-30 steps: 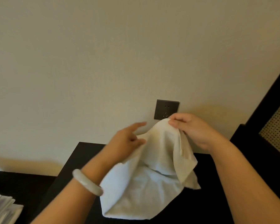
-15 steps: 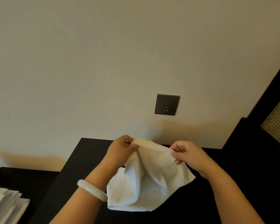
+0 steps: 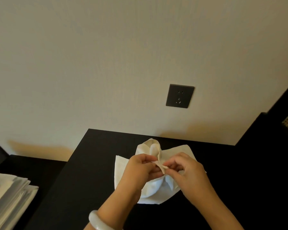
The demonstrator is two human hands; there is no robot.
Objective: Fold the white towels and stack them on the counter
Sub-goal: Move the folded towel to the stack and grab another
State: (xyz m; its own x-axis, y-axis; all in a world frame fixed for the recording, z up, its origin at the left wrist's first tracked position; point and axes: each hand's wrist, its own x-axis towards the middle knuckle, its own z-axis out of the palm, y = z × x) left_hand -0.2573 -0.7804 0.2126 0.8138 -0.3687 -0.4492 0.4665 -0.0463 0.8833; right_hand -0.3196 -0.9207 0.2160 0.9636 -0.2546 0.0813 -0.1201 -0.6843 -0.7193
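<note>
Only the head view to go on here. Lower middle of the frame: a small white terry-cloth towel point(image 3: 123, 170) lies crumpled on the black matte counter top point(image 3: 90, 163), with one loop of cloth standing up toward the wall. The left hand point(image 3: 140, 170) and right hand point(image 3: 188, 173) meet right over the middle of it, each pinching the same gathered bit of hem between thumb and fingertips, so both are closed on the towel, not loose. There's a pale smooth bangle point(image 3: 96, 219) on the left wrist, bottom edge of the frame.

I'd say this is the very start of folding this one: finding an edge or corner. The next move probably calls for sliding the pinches apart along the hem to spread the cloth flat before any crease goes in.

Lower left corner: a stack of folded white towels point(image 3: 8, 196), I think on a lower dark surface, though it's cropped so hard to say.

No brand or writing anywhere; the dark square wall socket point(image 3: 179, 96) in the middle right is unmarked.
</note>
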